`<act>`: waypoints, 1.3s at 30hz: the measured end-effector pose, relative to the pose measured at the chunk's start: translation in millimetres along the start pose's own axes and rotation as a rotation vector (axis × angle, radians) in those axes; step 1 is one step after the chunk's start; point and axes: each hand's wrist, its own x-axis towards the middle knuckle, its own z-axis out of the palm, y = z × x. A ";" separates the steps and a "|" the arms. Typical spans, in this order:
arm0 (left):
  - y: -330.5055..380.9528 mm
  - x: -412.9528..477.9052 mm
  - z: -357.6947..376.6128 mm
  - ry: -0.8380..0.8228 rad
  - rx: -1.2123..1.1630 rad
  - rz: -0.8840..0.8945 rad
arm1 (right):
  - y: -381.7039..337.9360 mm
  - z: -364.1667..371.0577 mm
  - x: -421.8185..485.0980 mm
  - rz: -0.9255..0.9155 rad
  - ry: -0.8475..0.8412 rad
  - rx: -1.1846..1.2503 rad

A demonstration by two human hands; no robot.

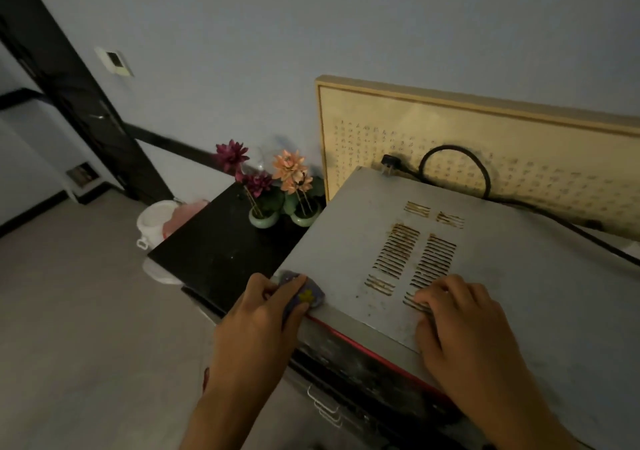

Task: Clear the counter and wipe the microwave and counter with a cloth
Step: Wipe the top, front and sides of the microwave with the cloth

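Lower centre of frame: left hand (263, 311) gripped the small patterned cloth (304, 295), fingers curled round it, at the front-left corner of the microwave (346, 242) top. Right hand (464, 325), lower right, lay on the top w/ fingers loosely bent over the vent slots (415, 255), holding nothing, prob. steadying the unit. Step in hand looked like wiping the microwave top, early on. To do it well: keep the right hand braced so the unit doesn't slide, sweep the cloth in overlapping strokes from the corner toward the back, and go along the rusty slots, not across, so the cloth doesn't snag. The dark bench (214, 255), left of centre, held two flower pots (263, 219), i.e. it wasn't cleared yet.
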 end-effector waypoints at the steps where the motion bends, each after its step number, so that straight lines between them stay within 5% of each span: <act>1: -5.3 -3.6 0.9 0.032 -0.012 -0.024 | -2.3 -1.2 2.9 -0.007 -0.012 -0.012; 8: -53.1 -1.4 15.9 0.144 -0.250 -0.198 | -58.5 0.7 28.4 -0.129 -0.053 0.146; 15: -123.1 0.7 72.1 0.013 -0.686 -0.456 | -120.2 35.7 73.2 -0.155 -0.040 0.111; 33: -119.9 4.7 96.6 -0.127 -1.283 -0.135 | -154.0 73.8 95.4 -0.026 -0.075 -0.052; 39: -136.1 -12.7 146.8 -0.255 -1.175 -0.184 | -161.6 71.6 98.0 -0.020 -0.055 -0.058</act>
